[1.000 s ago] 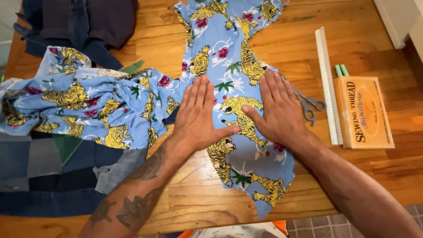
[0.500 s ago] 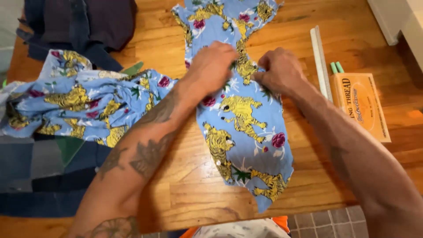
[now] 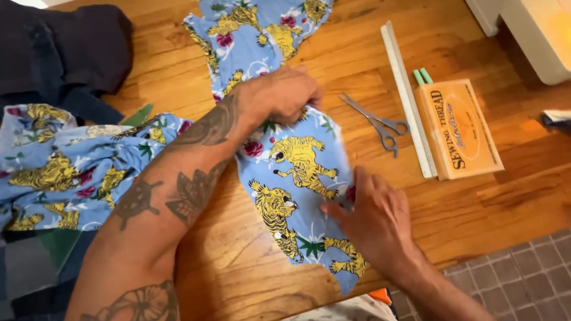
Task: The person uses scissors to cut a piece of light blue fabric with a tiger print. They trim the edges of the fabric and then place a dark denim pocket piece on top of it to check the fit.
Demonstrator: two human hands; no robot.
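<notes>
**Q:** Since half a second ago, what has moved?

**A:** Both hands have parted. The right hand (image 3: 375,220) has slid nearer along the blue printed fabric piece (image 3: 300,178), and the left hand (image 3: 282,95) now sits farther away on it.

**Q:** How are the hands set?

**A:** The left hand is curled, knuckles up, pressing or pinching the cloth; I cannot tell which. The right hand lies open and flat near the fabric's right edge.

**Q:** Where is the cloth?

**A:** It runs far to near down the middle of the wooden worktop (image 3: 511,196). More of the same print is bunched at the left (image 3: 65,166).

**Q:** How far along does the work look?

**A:** I judge the piece is mostly smoothed. The scissors (image 3: 377,122), ruler (image 3: 407,95) and orange box (image 3: 458,128) lie untouched to the right.
</notes>
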